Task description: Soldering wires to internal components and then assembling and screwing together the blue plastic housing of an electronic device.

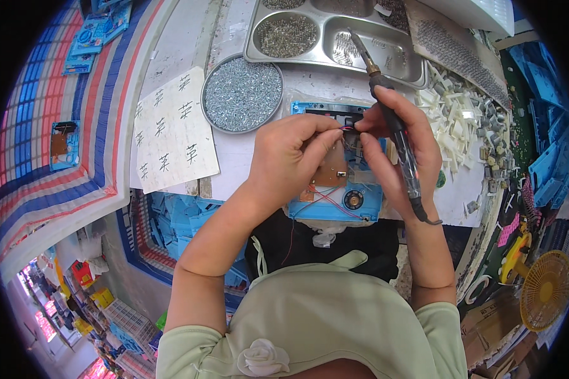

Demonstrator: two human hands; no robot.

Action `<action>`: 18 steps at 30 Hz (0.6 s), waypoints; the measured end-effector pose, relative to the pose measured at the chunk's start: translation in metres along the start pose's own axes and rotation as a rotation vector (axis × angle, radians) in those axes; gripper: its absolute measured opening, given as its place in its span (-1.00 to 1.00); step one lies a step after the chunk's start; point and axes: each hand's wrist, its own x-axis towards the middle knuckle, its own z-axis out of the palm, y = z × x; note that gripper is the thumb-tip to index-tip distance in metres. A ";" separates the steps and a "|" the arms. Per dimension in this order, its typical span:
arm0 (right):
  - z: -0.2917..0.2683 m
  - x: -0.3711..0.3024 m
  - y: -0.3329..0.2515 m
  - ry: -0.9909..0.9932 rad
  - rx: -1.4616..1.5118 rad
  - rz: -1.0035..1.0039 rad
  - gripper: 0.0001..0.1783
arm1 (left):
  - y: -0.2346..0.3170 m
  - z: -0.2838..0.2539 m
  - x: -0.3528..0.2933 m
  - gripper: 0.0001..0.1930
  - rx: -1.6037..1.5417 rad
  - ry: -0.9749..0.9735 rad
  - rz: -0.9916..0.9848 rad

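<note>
In front of me lies a blue plastic casing [297, 211] with a brown circuit board [330, 175], thin red and blue wires [327, 197] and a round black part [353, 199] inside. My left hand [284, 151] is closed in a pinch on a thin wire above the casing's upper half. A soldering iron [401, 136] with a black handle lies across my right hand [422, 136], its metal tip pointing up and away from the casing. The thumb and fingers of that hand also reach toward the same wire; whether they grip it I cannot tell.
A round dish [203, 101] of small silver screws stands beyond my left hand, beside a marked paper sheet [171, 142]. At the back is a compartmented metal tray [250, 57] with small metal parts. White plastic pieces [452, 129] lie right; a yellow fan [545, 290] stands lower right.
</note>
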 end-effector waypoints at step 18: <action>0.012 0.008 0.002 -0.048 -0.082 -0.108 -0.35 | 0.010 -0.007 0.001 -0.91 -0.067 -0.138 -0.170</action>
